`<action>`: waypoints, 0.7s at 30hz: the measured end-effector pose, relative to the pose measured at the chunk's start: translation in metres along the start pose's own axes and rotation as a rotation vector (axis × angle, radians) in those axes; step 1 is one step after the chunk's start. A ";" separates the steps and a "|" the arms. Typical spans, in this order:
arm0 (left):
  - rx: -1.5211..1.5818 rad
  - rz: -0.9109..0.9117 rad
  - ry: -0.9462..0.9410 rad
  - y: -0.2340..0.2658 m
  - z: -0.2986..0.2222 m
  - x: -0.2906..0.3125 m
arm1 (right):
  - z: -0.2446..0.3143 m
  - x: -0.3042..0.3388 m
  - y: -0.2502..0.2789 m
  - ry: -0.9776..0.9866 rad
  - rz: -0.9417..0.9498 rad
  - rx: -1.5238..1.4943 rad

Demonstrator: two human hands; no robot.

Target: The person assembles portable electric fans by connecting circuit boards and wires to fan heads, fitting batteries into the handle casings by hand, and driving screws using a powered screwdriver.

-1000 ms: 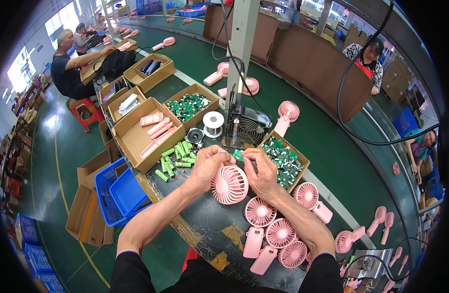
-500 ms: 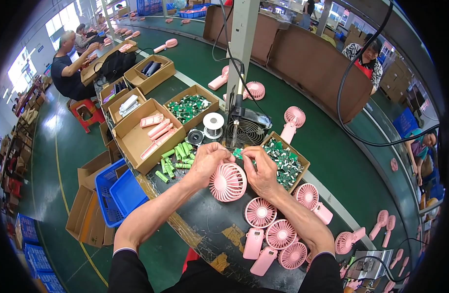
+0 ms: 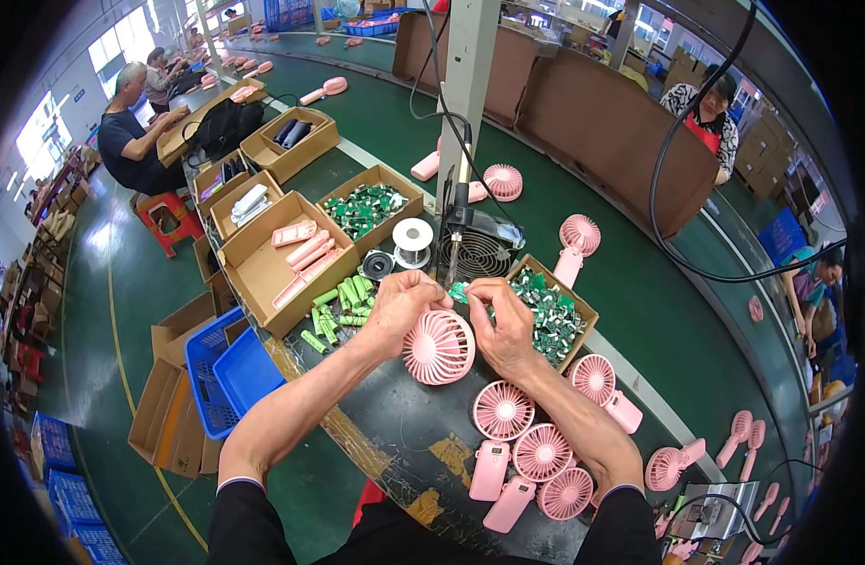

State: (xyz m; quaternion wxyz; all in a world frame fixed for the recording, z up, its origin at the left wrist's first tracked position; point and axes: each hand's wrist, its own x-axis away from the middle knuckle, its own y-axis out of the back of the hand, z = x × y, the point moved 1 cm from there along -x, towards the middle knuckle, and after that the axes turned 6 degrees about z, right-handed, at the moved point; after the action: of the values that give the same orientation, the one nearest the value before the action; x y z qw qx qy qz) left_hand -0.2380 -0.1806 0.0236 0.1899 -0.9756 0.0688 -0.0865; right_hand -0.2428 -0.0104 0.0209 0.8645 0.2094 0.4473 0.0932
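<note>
Together gripping a pink fan head [image 3: 439,347]: left hand [image 3: 399,306] and right hand [image 3: 501,320] (green circuit board [image 3: 460,292] pinched between fingertips).

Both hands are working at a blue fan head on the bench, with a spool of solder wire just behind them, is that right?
Not quite: the fan head is pink, not blue, as the head view shows. The left hand and right hand do work at it, and the spool of solder wire sits just behind them.
</note>
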 end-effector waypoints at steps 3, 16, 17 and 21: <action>0.007 0.010 -0.001 -0.001 -0.001 0.000 | -0.001 0.000 0.000 -0.001 -0.005 0.000; -0.017 0.032 -0.006 0.001 -0.003 0.002 | 0.001 -0.001 0.001 -0.006 -0.006 0.004; -0.020 0.030 -0.010 0.002 -0.002 0.001 | 0.001 -0.002 0.001 -0.006 -0.006 0.004; -0.017 0.029 -0.008 0.001 -0.003 0.001 | 0.001 -0.002 0.001 0.007 -0.005 0.001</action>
State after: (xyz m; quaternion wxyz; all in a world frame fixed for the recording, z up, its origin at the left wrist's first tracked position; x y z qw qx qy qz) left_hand -0.2373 -0.1828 0.0257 0.1833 -0.9764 0.0828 -0.0792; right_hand -0.2433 -0.0107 0.0232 0.8630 0.2083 0.4511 0.0914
